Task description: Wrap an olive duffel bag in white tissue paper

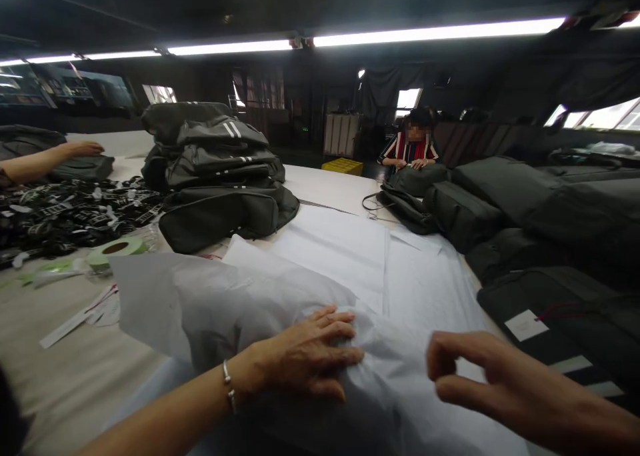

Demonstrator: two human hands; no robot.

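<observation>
A translucent whitish wrapping sheet or bag (215, 296) lies in front of me, with a dark bulky shape showing through it. My left hand (310, 353), a bracelet on its wrist, rests flat on this wrapping with its fingers spread. Over the right part of the wrapping, my right hand (465, 369) is curled, thumb and index finger meeting in a loop. It is slightly blurred, and whatever may be between its fingertips cannot be made out. Flat white sheets (335, 243) lie just beyond.
Dark backpacks (225, 209) are stacked behind on the left, and more dark bags (525, 196) are piled on the right, one with a white tag (525, 325). A green tape roll (116, 251) and black straps (75, 216) lie left. Another person's hand (83, 149) reaches in; a co-worker (413, 146) handles a bag.
</observation>
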